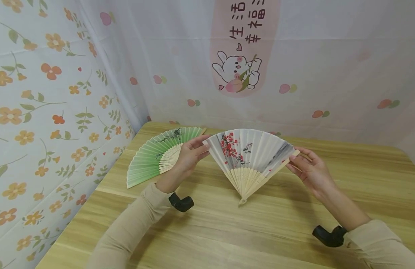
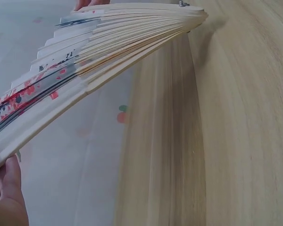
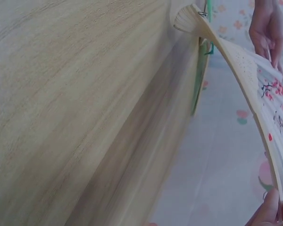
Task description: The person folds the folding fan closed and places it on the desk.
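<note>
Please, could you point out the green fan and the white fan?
Green fan (image 1: 154,152), head view, on its green pleated leaf.
White fan (image 1: 251,157), head view, on the middle of its painted leaf.

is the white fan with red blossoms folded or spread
Spread: the white fan is opened wide, its ribs splaying from the pivot, with the left hand and right hand pinching opposite edges.

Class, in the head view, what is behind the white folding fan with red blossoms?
Around the fan, the yellowish wood-grain table and white printed curtain show beyond it; whatever it directly covers cannot be seen.
</note>
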Motion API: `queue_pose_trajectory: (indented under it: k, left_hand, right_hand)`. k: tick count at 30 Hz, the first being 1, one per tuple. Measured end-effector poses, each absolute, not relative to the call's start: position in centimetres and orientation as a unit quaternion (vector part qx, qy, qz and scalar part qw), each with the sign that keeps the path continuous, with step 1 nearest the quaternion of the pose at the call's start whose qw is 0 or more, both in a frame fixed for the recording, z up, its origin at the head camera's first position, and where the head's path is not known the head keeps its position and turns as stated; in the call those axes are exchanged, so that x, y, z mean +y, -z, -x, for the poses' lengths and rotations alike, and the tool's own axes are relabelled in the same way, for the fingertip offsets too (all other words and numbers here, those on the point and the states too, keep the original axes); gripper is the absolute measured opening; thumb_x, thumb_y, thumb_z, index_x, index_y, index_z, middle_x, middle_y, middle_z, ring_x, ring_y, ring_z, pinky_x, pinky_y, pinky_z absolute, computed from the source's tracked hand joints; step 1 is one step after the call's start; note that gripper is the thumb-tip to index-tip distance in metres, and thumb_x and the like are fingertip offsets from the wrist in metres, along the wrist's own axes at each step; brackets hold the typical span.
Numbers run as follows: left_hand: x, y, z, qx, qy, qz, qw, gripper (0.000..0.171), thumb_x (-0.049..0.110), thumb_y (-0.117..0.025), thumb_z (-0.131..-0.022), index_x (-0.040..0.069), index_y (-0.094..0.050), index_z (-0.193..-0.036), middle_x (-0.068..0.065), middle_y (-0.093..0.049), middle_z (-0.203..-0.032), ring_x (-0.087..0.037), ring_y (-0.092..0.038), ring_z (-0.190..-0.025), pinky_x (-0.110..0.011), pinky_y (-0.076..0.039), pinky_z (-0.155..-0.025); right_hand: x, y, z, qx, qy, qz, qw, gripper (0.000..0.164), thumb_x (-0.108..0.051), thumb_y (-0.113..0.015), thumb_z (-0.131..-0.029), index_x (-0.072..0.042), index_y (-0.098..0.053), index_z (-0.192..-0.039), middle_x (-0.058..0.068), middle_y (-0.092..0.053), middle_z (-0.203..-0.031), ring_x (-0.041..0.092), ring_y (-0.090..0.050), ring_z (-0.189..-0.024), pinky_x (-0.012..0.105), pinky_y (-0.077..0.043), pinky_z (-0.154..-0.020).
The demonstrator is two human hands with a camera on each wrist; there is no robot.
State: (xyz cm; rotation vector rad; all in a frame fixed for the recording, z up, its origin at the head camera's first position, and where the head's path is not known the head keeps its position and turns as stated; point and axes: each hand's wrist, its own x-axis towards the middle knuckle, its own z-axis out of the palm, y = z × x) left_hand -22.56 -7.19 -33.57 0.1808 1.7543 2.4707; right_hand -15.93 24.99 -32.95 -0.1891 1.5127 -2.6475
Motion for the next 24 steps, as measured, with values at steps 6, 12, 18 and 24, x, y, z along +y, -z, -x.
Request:
queue_pose_trajectory:
  k: [6, 12, 18, 24]
  left_hand:
    - [-7.2, 33.3, 22.4, 0.568, -0.818, -0.068, 0.057, 0.037, -0.007, -0.051, -0.085, -0.008, -0.046, -0.122, -0.003, -0.056, -0.092, -0.013, -0.057, -0.087, -0.026, -0.048, -0.08]
    - [-7.1, 33.3, 22.4, 0.558, -0.823, -0.079, 0.068, 0.038, -0.008, -0.051, -0.085, -0.008, -0.046, -0.122, -0.003, -0.056, -0.092, -0.014, -0.056, -0.087, -0.026, -0.049, -0.08]
    - [-7.0, 33.4, 22.4, 0.554, -0.826, -0.079, 0.068, 0.038, -0.008, -0.051, -0.085, -0.009, -0.045, -0.123, -0.003, -0.055, -0.088, -0.014, -0.057, -0.086, -0.028, -0.048, -0.081]
    - [-6.9, 33.3, 22.4, 0.55, -0.828, -0.086, 0.068, 0.038, -0.009, -0.05, -0.085, -0.01, -0.044, -0.122, -0.003, -0.054, -0.087, -0.013, -0.056, -0.084, -0.028, -0.048, -0.081]
  right_hand:
    - [24.6, 32.9, 15.9, 0.492, 0.867, 0.064, 0.044, 0.025, 0.008, -0.046, -0.088, -0.006, -0.048, -0.109, 0.007, -0.057, -0.093, 0.017, -0.06, -0.083, 0.026, -0.05, -0.077]
    - [24.2, 32.9, 15.7, 0.489, 0.868, 0.065, 0.048, 0.024, 0.007, -0.046, -0.088, -0.006, -0.049, -0.108, 0.007, -0.058, -0.092, 0.017, -0.061, -0.083, 0.026, -0.05, -0.076]
    - [24.0, 32.8, 15.6, 0.49, 0.868, 0.061, 0.053, 0.024, 0.007, -0.046, -0.088, -0.006, -0.047, -0.109, 0.007, -0.057, -0.092, 0.017, -0.061, -0.084, 0.026, -0.05, -0.076]
    - [23.8, 32.6, 15.6, 0.496, 0.865, 0.061, 0.054, 0.025, 0.006, -0.045, -0.089, -0.006, -0.045, -0.11, 0.007, -0.056, -0.093, 0.017, -0.06, -0.084, 0.026, -0.05, -0.077]
